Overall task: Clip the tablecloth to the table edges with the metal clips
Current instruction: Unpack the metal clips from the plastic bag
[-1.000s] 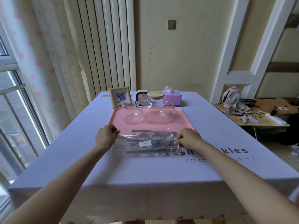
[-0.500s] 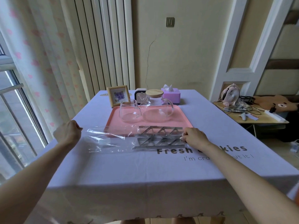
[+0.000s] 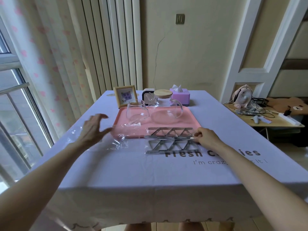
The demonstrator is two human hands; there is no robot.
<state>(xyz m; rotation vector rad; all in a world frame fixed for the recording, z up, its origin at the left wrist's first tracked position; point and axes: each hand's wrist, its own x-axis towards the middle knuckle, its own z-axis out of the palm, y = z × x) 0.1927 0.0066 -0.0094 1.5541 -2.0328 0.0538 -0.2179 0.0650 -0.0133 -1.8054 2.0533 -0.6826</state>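
Head view, one frame.

Tablecloth (image 3: pixel 150 174): lavender, covers the whole table and hangs over the near edge. Dark printed lettering on the right half, partly hidden by the right forearm.

Metal clips (image 3: pixel 171 140): a flat cluster in two rows with a zigzag outline, lying at centre table. The far row overlaps the near rim of the pink tray (image 3: pixel 193 119); the near row rests on the cloth and covers the start of the lettering.

Right hand (image 3: pixel 206 137): at the right end of the clips, fingers curled in, fingertips (image 3: pixel 194 137) pinching the end of the cluster between the two rows.

Left hand (image 3: pixel 94 129): fingers spread and straight, holding nothing, blurred. It hovers over the left part of the clear plastic bag (image 3: pixel 116 140); contact with the bag cannot be told.

Plastic bag: crumpled, lying left of the clips, one part draped over the tray's near left corner.

On the tray: glass cup (image 3: pixel 135 110) to the left, glass teapot (image 3: pixel 165 110) with a wooden lid to the right, just beside each other.

Behind the tray: photo frame (image 3: pixel 125 95) and purple tissue box (image 3: pixel 180 97).

Right of the table: side table with a small fan (image 3: pixel 243 97) and cables.
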